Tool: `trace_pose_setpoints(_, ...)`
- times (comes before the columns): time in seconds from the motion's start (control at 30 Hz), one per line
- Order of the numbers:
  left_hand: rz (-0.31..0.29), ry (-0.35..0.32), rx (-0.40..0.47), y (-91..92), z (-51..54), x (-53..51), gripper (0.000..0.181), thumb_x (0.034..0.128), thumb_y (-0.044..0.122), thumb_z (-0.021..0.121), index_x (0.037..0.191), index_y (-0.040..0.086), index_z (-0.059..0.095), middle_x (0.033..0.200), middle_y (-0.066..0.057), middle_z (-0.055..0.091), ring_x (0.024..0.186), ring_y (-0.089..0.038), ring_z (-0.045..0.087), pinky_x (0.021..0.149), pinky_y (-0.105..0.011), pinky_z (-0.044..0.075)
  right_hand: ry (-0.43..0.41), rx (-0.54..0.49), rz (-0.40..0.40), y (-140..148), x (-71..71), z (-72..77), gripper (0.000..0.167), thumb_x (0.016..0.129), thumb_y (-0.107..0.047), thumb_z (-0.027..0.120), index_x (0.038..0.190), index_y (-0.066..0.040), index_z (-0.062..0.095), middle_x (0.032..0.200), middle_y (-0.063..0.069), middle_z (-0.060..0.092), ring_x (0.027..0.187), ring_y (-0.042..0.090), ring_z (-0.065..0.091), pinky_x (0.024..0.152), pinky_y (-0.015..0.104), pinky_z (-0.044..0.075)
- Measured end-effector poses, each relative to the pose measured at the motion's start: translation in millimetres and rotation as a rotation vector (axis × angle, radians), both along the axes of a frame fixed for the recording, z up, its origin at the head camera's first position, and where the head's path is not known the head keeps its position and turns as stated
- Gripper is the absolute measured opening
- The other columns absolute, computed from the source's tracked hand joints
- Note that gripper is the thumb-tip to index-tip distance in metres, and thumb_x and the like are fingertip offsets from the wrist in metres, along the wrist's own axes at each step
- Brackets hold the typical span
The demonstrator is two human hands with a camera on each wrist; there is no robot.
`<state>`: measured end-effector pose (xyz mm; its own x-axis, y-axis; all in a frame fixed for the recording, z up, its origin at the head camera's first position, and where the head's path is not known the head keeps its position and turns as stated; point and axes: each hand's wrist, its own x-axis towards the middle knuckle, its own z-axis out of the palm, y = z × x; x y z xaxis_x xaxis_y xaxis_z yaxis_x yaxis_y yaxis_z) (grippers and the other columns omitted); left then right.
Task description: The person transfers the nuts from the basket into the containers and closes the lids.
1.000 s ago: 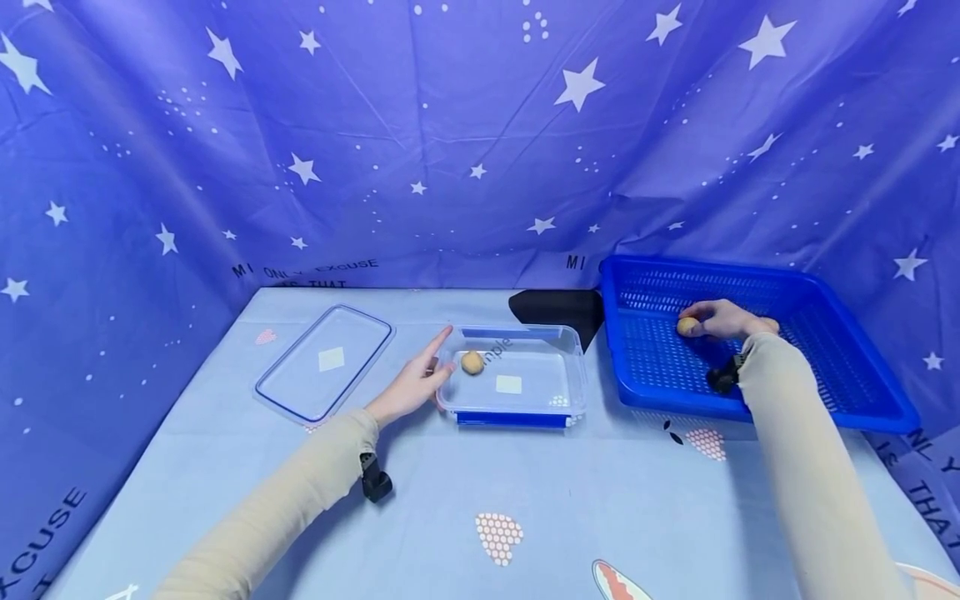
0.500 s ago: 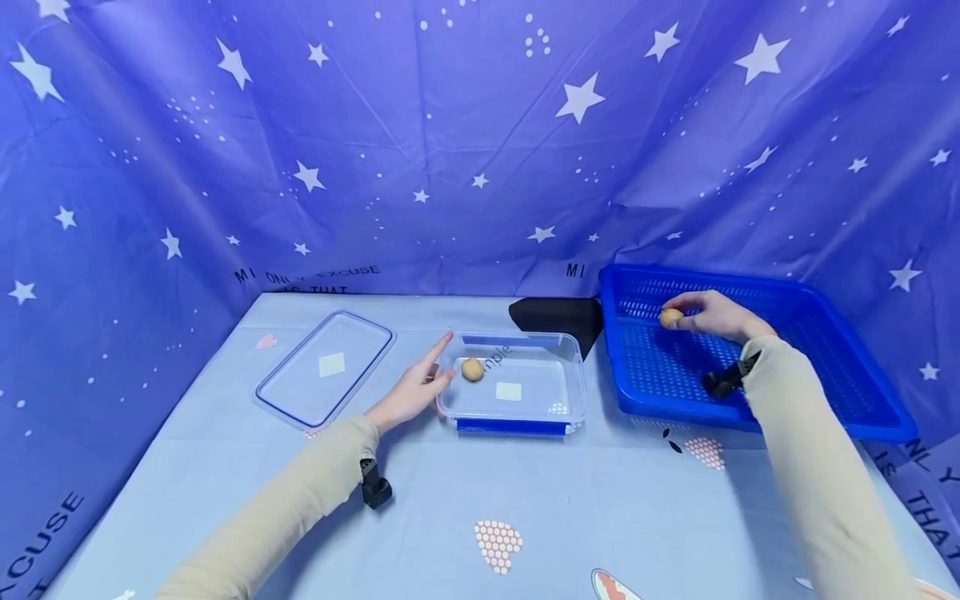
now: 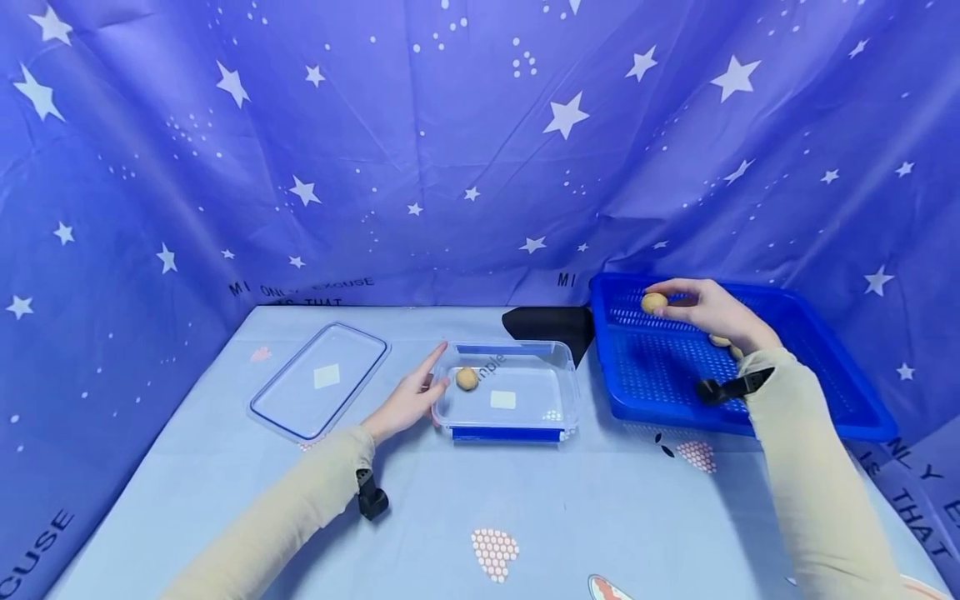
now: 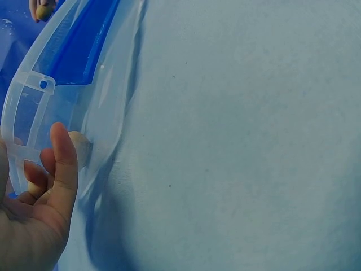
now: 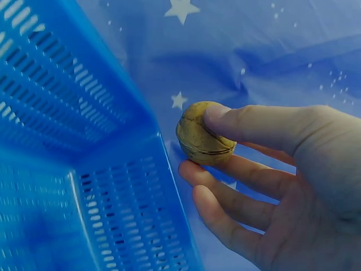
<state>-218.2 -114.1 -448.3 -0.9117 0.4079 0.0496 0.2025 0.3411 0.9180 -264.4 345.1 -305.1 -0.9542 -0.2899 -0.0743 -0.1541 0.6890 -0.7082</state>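
Observation:
A walnut [image 5: 197, 135] is pinched between the thumb and fingers of my right hand [image 3: 708, 312], above the blue basket's back left part in the head view. My left hand [image 3: 405, 404] rests against the left end of a clear plastic container [image 3: 517, 421], its index finger extended along the corner and its thumb at the rim. One walnut [image 3: 467, 379] lies inside the container near that end; the left wrist view shows it partly behind my fingers. More walnuts [image 3: 720, 341] sit in the blue basket [image 3: 630, 408], partly hidden by my right hand and wrist.
The container's clear lid [image 3: 326, 377] with a blue seal lies flat to the left. A blue starry cloth [image 3: 450, 167] hangs behind the table [image 3: 420, 533]. The basket's raised wall stands between my right hand and the container.
My right hand has lifted the walnut from the basket's floor, moving up and left, uncovering walnuts beneath its wrist. My left hand has stayed at the container. The head view has shifted slightly.

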Motion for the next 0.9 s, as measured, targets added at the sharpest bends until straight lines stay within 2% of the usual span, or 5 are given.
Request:
trace_pose_setpoints(0.23,0.005,-0.002,0.003,-0.3,-2.6,4.7,0.068,0.1014,0.012,0.050,0.157,0.019,0.011,0.077,-0.016,0.059,0.054,-0.019,0.056,0.058,-0.033,0.055,0.042,-0.013,0.054,-12,7.8,-8.2,0.050,0.097,-0.025,0.062,0.137,0.003,0.050,0.132,0.024,0.053,0.112,0.039,0.057,0.095,0.059,0.044)
trace_pose_setpoints(0.53,-0.005,0.007,0.022,0.9,-4.3,5.4,0.067,0.1009,0.008,0.050,0.156,0.011,0.011,0.082,-0.023,0.062,0.053,-0.019,0.056,0.055,-0.038,0.055,0.090,0.005,0.099,-28,15.8,-13.3,0.046,0.097,-0.019,0.062,0.135,0.003,0.052,0.130,0.024,0.054,0.106,0.037,0.060,0.089,0.056,0.049)
trace_pose_setpoints(0.7,-0.015,-0.003,0.020,2.5,19.5,15.6,0.066,0.1012,0.008,0.049,0.155,0.006,0.011,0.084,-0.030,0.060,0.054,-0.023,0.057,0.058,-0.043,0.055,0.126,0.020,0.117,-40,17.5,-14.6,0.043,0.096,-0.018,0.063,0.132,0.002,0.055,0.128,0.023,0.056,0.103,0.036,0.061,0.087,0.050,0.051)
trace_pose_setpoints(0.8,-0.017,-0.005,0.013,3.3,34.4,21.5,0.066,0.1012,0.011,0.050,0.155,0.005,0.012,0.086,-0.031,0.059,0.056,-0.019,0.056,0.060,-0.039,0.055,0.129,0.004,0.124,-47,17.9,-15.5,0.042,0.095,-0.019,0.064,0.131,0.001,0.057,0.128,0.021,0.057,0.103,0.034,0.062,0.087,0.048,0.051)
trace_pose_setpoints(0.9,-0.012,-0.007,0.005,3.3,36.7,20.8,0.067,0.1011,0.012,0.051,0.155,0.006,0.012,0.088,-0.031,0.060,0.058,-0.016,0.055,0.063,-0.036,0.055,0.115,-0.027,0.131,-56,17.8,-16.0,0.043,0.095,-0.021,0.065,0.131,0.000,0.057,0.130,0.020,0.056,0.105,0.033,0.062,0.090,0.050,0.050)
